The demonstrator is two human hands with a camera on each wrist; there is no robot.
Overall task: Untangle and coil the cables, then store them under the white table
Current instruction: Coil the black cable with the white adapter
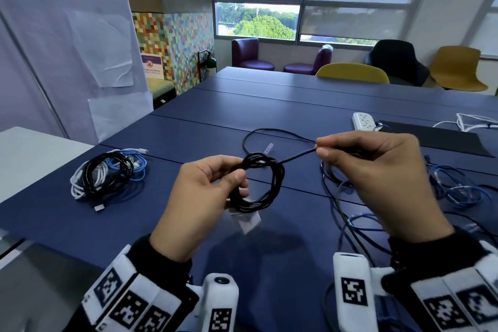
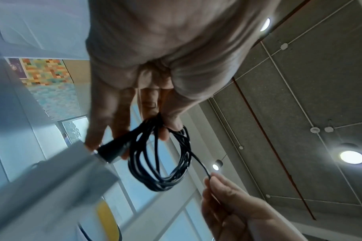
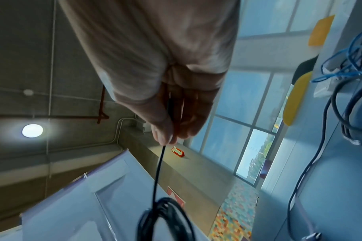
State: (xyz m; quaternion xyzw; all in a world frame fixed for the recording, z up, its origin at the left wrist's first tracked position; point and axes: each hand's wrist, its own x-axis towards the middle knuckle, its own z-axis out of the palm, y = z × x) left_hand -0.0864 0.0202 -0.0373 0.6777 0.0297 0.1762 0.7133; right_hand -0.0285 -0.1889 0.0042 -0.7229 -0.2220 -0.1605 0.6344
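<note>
Above the blue table (image 1: 269,105), my left hand (image 1: 204,191) grips a small coil of black cable (image 1: 265,186), also seen as loops (image 2: 161,163) hanging from its fingers. A white tag (image 1: 248,219) dangles below the coil. My right hand (image 1: 377,170) pinches the cable's free strand (image 1: 296,156) between thumb and forefinger, pulled taut from the coil; the same black strand (image 3: 158,171) runs down from its fingertips. The slack loops back over the table (image 1: 269,131). A white table (image 1: 29,153) stands at the left.
A bundle of coiled black, white and blue cables (image 1: 107,172) lies at the left on the blue table. Tangled blue and dark cables (image 1: 452,191) spread at the right. A white power strip (image 1: 363,121) and dark mat (image 1: 436,137) sit behind. Chairs (image 1: 353,73) line the far side.
</note>
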